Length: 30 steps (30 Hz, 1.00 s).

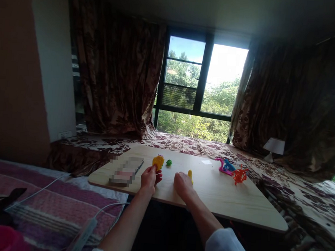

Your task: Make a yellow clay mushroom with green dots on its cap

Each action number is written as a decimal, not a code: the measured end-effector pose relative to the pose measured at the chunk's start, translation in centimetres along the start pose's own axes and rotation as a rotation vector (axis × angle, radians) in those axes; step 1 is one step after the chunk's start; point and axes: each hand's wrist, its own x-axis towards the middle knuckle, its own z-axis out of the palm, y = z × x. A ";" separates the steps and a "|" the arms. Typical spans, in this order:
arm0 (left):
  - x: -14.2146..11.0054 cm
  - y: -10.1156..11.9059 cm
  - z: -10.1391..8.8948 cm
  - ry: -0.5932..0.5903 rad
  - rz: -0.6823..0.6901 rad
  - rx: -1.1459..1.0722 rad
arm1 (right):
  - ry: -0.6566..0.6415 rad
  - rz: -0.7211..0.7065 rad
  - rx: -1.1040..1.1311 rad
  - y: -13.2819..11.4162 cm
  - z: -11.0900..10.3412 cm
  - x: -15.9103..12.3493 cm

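My left hand (150, 178) is closed around a lumpy yellow-orange plastic piece (158, 162), held upright above the table by its lower part. Its exact kind is too small to tell. Just right of it, a small green piece (168, 162) lies on the table. My right hand (183, 182) is curled low over the tabletop, fingers bent under and mostly hidden, so what they grip does not show. Close against that hand's right side is a slim yellow piece (190, 175); whether the fingers touch it I cannot tell.
The pale wooden table (230, 206) carries magenta (219, 166), blue (228, 165) and orange (240, 175) plastic pieces at the right, a white paper (206, 162) behind, and a blurred flat object (124, 172) at the left. A small lamp (274, 146) stands beyond, near the window.
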 end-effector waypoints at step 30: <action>-6.1 -3.0 3.0 -0.334 0.423 0.335 | 0.280 0.136 1.622 3.5 1.8 -2.3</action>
